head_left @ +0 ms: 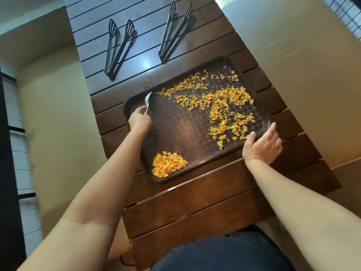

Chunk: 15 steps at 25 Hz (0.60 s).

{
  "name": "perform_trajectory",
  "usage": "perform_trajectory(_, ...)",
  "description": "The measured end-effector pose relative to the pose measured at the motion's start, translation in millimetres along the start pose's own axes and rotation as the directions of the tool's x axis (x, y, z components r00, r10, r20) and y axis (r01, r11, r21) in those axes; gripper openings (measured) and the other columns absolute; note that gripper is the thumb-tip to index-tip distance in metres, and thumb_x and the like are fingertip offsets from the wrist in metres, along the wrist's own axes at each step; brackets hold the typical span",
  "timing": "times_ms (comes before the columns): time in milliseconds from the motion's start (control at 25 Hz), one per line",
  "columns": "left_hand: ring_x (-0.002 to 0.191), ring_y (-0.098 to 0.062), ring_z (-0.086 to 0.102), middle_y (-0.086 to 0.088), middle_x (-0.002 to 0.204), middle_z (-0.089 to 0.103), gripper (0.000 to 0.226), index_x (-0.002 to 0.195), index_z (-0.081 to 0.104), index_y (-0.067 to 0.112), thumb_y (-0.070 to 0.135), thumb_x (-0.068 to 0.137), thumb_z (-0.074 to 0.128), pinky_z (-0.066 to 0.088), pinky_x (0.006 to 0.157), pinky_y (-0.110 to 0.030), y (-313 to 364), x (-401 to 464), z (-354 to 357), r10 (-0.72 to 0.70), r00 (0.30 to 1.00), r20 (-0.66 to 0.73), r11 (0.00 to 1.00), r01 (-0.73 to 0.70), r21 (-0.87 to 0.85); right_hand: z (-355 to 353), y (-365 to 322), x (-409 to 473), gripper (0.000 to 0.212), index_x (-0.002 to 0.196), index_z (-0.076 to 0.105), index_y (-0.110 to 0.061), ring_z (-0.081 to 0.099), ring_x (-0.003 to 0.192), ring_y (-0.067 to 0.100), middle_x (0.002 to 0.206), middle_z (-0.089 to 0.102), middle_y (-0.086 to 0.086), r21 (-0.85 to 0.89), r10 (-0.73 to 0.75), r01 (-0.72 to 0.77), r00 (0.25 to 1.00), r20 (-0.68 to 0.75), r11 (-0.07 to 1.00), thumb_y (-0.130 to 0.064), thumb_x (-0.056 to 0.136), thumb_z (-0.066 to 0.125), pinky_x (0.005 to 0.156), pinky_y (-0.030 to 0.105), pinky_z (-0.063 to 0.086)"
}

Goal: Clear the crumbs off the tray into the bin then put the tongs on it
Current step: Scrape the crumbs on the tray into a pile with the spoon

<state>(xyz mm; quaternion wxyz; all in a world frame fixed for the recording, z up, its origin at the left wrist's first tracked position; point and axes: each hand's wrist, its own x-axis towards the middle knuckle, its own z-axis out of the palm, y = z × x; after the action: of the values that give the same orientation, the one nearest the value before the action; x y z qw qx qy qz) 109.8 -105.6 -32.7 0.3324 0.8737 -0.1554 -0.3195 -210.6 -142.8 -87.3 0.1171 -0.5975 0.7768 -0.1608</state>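
Observation:
A dark brown tray (183,132) lies skewed on the slatted wooden table. Orange crumbs (220,102) are scattered over its far and right part, and a gathered pile of crumbs (168,164) sits in its near left corner. My left hand (139,119) is at the tray's left rim, shut on a white plastic spoon (147,98) whose bowl points up and away. My right hand (262,144) rests on the tray's near right corner with fingers spread along the rim. Two black tongs lie beyond the tray: left tongs (119,47) and right tongs (175,30).
The dark slatted table (195,208) runs away from me, narrow, with beige cushions (293,65) on both sides. A white slatted surface (19,153) stands at the far left. No bin is in view.

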Motion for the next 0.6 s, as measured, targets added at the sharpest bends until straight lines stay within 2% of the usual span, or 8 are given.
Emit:
perform_trajectory(80, 0.112, -0.018, 0.057, 0.000, 0.130, 0.056, 0.035, 0.129, 0.054, 0.020, 0.020, 0.094, 0.054, 0.054, 0.090, -0.034, 5, 0, 9, 0.016, 0.999, 0.037, 1.000, -0.015, -0.018, 0, 1, 10, 0.069, 0.144, 0.026, -0.004, 0.037, 0.124, 0.037, 0.140, 0.041, 0.021, -0.029, -0.021, 0.021, 1.000, 0.008, 0.999, -0.039, 0.085, 0.035, 0.104, 0.047, 0.026)
perform_trajectory(160, 0.109, -0.019, 0.060, -0.001, 0.129, 0.057, 0.034, 0.128, 0.055, 0.019, 0.021, 0.094, 0.055, 0.056, 0.086, -0.033, 12, -2, 20, 0.016, 0.996, 0.088, 0.997, -0.010, -0.074, 2, 6, 16, 0.070, 0.144, 0.026, -0.001, 0.035, 0.127, 0.038, 0.141, 0.039, 0.023, -0.030, -0.088, 0.089, 0.996, 0.032, 0.996, -0.038, 0.085, 0.034, 0.108, 0.047, 0.022)
perform_trajectory(240, 0.098, -0.017, 0.064, -0.002, 0.125, 0.059, 0.033, 0.127, 0.057, 0.020, 0.023, 0.094, 0.056, 0.057, 0.068, -0.023, 19, -7, 32, 0.029, 0.987, 0.158, 0.995, -0.013, -0.103, 6, 12, 18, 0.069, 0.144, 0.025, 0.000, 0.033, 0.129, 0.038, 0.141, 0.038, 0.024, -0.016, -0.121, 0.121, 0.992, 0.023, 0.993, -0.036, 0.086, 0.034, 0.109, 0.048, 0.019)
perform_trajectory(280, 0.085, -0.013, 0.064, -0.002, 0.122, 0.061, 0.032, 0.126, 0.057, 0.021, 0.022, 0.094, 0.055, 0.053, 0.056, -0.018, 23, -11, 37, 0.043, 0.980, 0.194, 0.996, -0.026, -0.088, 7, 14, 17, 0.068, 0.143, 0.026, 0.000, 0.034, 0.128, 0.039, 0.141, 0.038, 0.024, -0.009, -0.126, 0.127, 0.992, 0.009, 0.992, -0.035, 0.086, 0.035, 0.109, 0.049, 0.019)
perform_trajectory(360, 0.055, -0.007, 0.049, -0.002, 0.113, 0.062, 0.030, 0.124, 0.059, 0.023, 0.016, 0.096, 0.051, 0.037, 0.037, -0.012, 27, -21, 43, 0.069, 0.960, 0.272, 0.997, -0.073, 0.006, 8, 13, 17, 0.067, 0.142, 0.028, 0.001, 0.036, 0.127, 0.039, 0.139, 0.040, 0.025, -0.005, -0.138, 0.138, 0.990, -0.015, 0.990, -0.034, 0.086, 0.037, 0.108, 0.050, 0.022)
perform_trajectory(440, 0.046, -0.005, 0.034, -0.001, 0.105, 0.061, 0.032, 0.122, 0.061, 0.025, 0.013, 0.096, 0.047, 0.030, 0.033, -0.012, 26, -30, 42, 0.077, 0.918, 0.388, 0.983, -0.134, 0.122, 9, 12, 17, 0.067, 0.142, 0.029, 0.001, 0.037, 0.125, 0.039, 0.138, 0.042, 0.024, -0.010, -0.141, 0.140, 0.990, -0.023, 0.990, -0.034, 0.086, 0.038, 0.107, 0.051, 0.023)
perform_trajectory(520, 0.045, -0.005, 0.032, 0.000, 0.103, 0.060, 0.029, 0.121, 0.062, 0.025, 0.016, 0.096, 0.049, 0.029, 0.034, -0.011, 21, -36, 36, 0.084, 0.889, 0.451, 0.978, -0.160, 0.134, 10, 13, 17, 0.067, 0.141, 0.030, 0.001, 0.038, 0.124, 0.039, 0.137, 0.043, 0.024, -0.016, -0.144, 0.143, 0.989, -0.031, 0.990, -0.035, 0.085, 0.037, 0.107, 0.051, 0.025)
perform_trajectory(600, 0.048, -0.004, 0.035, -0.001, 0.106, 0.060, 0.030, 0.123, 0.060, 0.021, 0.016, 0.096, 0.048, 0.030, 0.034, -0.010, 18, -33, 25, 0.086, 0.933, 0.349, 0.995, -0.097, 0.015, 11, 13, 17, 0.067, 0.141, 0.031, 0.001, 0.040, 0.122, 0.039, 0.136, 0.044, 0.023, -0.019, -0.151, 0.150, 0.988, -0.041, 0.989, -0.037, 0.085, 0.036, 0.106, 0.051, 0.028)
